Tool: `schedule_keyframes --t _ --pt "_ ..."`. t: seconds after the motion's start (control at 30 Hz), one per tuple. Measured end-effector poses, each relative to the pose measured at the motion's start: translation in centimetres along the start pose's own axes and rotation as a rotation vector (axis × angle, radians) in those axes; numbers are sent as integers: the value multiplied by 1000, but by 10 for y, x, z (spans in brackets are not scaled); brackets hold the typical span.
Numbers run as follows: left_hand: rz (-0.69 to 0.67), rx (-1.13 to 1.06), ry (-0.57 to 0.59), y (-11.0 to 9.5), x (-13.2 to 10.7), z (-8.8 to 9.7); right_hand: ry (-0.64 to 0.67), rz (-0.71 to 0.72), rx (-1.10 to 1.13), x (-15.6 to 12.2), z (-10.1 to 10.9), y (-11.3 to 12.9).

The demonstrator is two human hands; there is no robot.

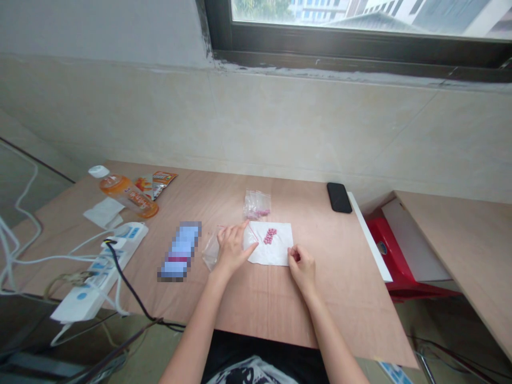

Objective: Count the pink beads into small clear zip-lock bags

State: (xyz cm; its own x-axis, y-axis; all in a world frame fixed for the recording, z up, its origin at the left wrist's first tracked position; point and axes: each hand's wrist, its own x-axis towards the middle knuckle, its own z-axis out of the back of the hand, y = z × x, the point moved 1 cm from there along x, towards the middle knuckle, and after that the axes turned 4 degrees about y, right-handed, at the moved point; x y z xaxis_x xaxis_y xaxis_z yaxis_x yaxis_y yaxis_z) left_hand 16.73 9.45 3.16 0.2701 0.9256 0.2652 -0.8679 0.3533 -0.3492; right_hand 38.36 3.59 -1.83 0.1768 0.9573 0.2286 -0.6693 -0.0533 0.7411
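Observation:
My left hand lies on a clear plastic zip bag, its fingers gripping the bag's red-lined mouth at the left edge of a white paper sheet. A small cluster of pink tablets sits on that sheet. My right hand pinches the sheet's lower right corner. Behind the sheet lies a second small zip bag, with several pink tablets inside its lower end. Next to my left hand, a pixelated blue and white box lies on the wooden desk.
At the desk's left stand an orange drink bottle, a snack packet, a white tissue and a white power strip with cables. A black phone lies at the back right. A red object sits beyond the desk's right edge.

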Motion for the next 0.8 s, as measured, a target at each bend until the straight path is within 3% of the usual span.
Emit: schedule_keyframes --t 0.1,0.33,0.57,0.8 --pt "-97 -98 51 -9 0 -13 41 -64 -22 7 1 5" --pt "-112 -195 67 -10 -11 -40 182 -20 -73 44 -3 14" --pt "-116 -193 81 -9 -14 -42 307 41 -231 63 -14 8" --pt "-106 -194 78 -8 -14 -41 381 94 -316 74 -10 11"
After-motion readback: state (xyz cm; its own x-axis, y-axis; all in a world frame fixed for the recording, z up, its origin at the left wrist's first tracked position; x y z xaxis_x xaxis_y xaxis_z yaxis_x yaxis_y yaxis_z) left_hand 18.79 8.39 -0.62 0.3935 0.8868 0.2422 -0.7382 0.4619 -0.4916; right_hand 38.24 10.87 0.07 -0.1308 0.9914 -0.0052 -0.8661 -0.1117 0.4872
